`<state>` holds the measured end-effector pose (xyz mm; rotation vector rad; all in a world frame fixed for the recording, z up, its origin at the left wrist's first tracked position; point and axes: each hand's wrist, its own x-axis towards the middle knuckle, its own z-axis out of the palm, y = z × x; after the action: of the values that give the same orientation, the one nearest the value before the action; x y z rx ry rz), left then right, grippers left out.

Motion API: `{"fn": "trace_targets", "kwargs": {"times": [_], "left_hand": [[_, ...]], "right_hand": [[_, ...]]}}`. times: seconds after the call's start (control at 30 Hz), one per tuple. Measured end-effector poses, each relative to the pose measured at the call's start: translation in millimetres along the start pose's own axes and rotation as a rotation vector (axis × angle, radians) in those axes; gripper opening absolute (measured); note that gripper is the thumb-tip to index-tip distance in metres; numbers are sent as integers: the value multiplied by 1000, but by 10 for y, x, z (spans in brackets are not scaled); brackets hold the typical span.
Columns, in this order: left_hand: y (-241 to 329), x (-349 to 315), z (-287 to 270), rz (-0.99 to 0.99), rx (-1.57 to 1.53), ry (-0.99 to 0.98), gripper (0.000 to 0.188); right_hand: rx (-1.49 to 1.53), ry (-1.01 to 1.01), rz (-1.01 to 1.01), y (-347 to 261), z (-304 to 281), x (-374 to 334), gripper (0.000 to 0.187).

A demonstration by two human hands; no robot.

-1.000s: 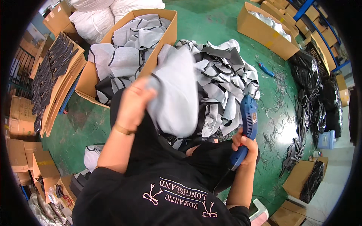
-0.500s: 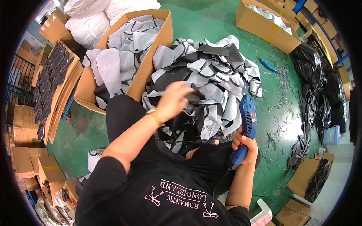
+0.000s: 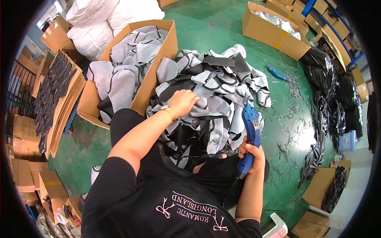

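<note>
My left hand [image 3: 182, 103] is down on a heap of grey and black fabric pieces [image 3: 216, 107]. Its fingers are curled together at a grey fabric piece, with the fingertips partly hidden. My right hand [image 3: 252, 154] is wrapped round the handle of a blue electric hand cutter [image 3: 252, 126], held nearly upright over the right side of the heap. The cutter's narrow tip points away from me, and its dark cord runs down toward my lap.
To the left of the heap stands a cardboard box [image 3: 156, 63] of similar pieces. A blue-handled tool [image 3: 276, 73] and dark scraps [image 3: 293, 91] lie on the green floor [image 3: 214, 29]. Black plastic bags [image 3: 321, 67] line the right; white sacks [image 3: 93, 35] stand behind.
My left hand has come down onto the fabric, and its fingers have drawn together. The cutter in my right hand has shifted slightly left. The whole view has turned a little.
</note>
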<state>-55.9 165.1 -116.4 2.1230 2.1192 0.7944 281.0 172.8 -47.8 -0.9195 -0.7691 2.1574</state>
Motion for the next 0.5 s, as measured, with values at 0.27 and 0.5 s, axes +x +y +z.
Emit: {"fn": "trace_targets", "kwargs": {"times": [0.27, 0.5], "left_hand": [[770, -593, -597, -315, -733, 111, 32], [1167, -817, -632, -470, -913, 73, 32]], "right_hand": [[-247, 18, -47, 128, 280, 24, 49], [-415, -26, 9, 495, 702, -137, 54]]}}
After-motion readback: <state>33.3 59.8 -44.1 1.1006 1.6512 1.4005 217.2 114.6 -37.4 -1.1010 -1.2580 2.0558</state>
